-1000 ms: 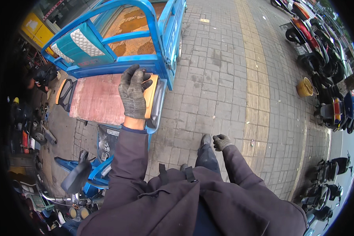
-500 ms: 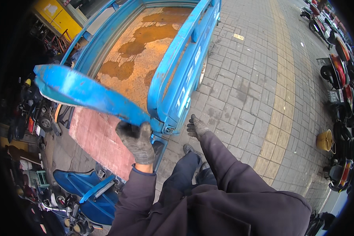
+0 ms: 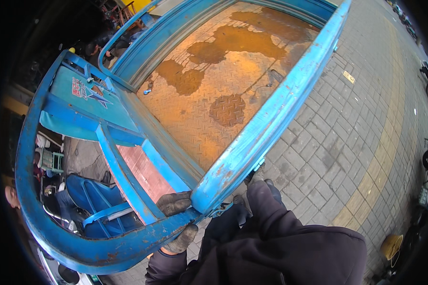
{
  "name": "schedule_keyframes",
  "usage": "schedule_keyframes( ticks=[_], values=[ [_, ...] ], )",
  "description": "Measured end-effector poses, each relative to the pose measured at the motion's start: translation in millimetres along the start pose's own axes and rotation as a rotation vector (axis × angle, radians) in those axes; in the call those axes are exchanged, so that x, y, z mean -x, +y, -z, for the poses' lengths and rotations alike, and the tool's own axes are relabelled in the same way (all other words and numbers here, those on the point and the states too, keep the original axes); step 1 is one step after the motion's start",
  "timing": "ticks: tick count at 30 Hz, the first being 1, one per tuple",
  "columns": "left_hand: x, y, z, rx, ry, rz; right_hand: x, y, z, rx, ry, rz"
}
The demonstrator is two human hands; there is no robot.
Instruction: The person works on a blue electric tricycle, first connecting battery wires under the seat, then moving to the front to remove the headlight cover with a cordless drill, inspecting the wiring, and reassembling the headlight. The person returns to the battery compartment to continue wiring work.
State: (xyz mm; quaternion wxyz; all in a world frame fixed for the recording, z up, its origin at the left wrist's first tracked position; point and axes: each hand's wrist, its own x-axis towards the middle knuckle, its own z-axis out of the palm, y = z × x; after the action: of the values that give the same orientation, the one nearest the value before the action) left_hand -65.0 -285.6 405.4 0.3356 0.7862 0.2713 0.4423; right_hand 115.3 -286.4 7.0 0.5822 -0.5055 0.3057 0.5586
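A blue metal end gate [image 3: 83,256] with a curved outer rail and a teal sheet panel stands at the near left of a cargo cart. My left hand [image 3: 174,205], in a dirty grey glove, is closed around its rail close to the corner, fingers above and thumb below. Beside that corner runs the cart's blue side panel [image 3: 271,114]. My right hand [image 3: 257,175], also gloved, is at the outer face of this panel, by a small light-blue latch [image 3: 259,163]. Sleeve and panel hide most of its fingers.
The cart bed [image 3: 195,118] has a rusty tread-plate floor with wet brown patches. A pinkish board [image 3: 145,171] and a blue seat [image 3: 100,199] show beneath the gate. Paving [image 3: 333,156] lies to the right, with a yellow bucket [image 3: 392,247] and parked scooters.
The gate went from a narrow edge-on band to a broad open frame, and the cart looks closer. My right hand went from open beside the cart to the side panel's outer face.
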Motion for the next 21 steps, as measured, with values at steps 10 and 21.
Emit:
schedule_keyframes(
  ticks=[10,21],
  values=[
    [-6.4,13.2,-1.0,0.029,0.058,0.007,1.8,-0.5,-23.3,-0.071,-0.071,0.027],
    [-186.3,106.5,21.6,-0.512,-0.02,-0.802,182.2,-85.9,-65.5,-0.082,-0.311,0.185]
  ],
)
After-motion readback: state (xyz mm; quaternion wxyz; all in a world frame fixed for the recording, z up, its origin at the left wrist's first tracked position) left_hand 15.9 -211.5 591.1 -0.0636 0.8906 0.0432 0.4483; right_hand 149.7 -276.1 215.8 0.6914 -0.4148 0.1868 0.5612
